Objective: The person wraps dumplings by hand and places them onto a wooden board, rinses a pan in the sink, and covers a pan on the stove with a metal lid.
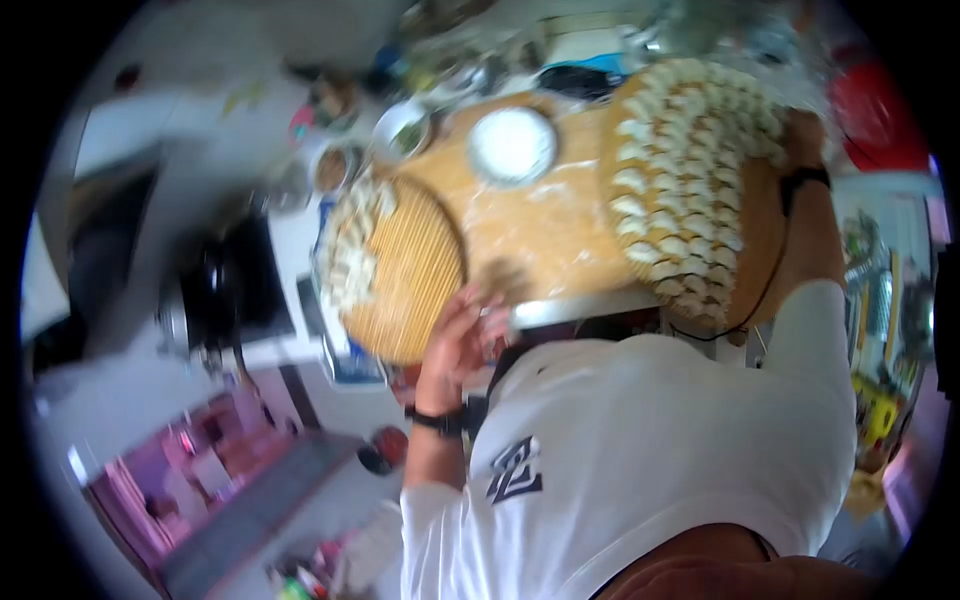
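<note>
- Left hand (462, 328), centre of the frame: fingers loosely bent, blurred, beside the ridged round tray (415, 275); whether it grips anything, I cannot tell.
- Right hand (803, 138), upper right: at the edge of the dumpling-covered round board (765, 225); its fingers and any hold are unclear.
- Dumplings (690, 190) in rows, upper right.
- Bowl of white powder (512, 146), upper centre.

Pink light (205, 452) glows at lower left, a grey band (255, 515) slants beside it, white counter (283, 240) at left, cluttered shelving (882, 300) lines the right edge
</note>
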Available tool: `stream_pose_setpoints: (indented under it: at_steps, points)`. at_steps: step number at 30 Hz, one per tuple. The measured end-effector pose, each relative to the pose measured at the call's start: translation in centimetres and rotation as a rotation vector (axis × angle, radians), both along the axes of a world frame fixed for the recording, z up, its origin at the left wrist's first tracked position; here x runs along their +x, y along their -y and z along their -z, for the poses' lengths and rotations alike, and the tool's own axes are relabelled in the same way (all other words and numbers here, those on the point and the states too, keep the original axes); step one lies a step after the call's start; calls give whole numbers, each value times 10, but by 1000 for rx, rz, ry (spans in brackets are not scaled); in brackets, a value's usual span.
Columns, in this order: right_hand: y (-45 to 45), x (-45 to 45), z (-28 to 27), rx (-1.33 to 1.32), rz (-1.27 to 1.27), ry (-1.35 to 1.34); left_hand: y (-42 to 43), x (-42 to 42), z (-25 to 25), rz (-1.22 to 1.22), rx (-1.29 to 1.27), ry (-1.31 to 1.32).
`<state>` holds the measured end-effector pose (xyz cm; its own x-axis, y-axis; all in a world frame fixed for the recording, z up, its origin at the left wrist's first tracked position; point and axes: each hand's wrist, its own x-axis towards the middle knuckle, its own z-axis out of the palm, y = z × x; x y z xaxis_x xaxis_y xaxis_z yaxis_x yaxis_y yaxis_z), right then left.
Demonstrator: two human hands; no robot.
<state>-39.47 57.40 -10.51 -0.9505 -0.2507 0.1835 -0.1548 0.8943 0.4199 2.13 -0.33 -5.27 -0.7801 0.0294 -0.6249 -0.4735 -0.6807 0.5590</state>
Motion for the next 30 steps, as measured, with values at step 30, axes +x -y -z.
stream_pose_setpoints:
  at_steps: [30]
  points:
    - [373,295,-36,-1633,23,821,181,9,103,-379,-1725,469]
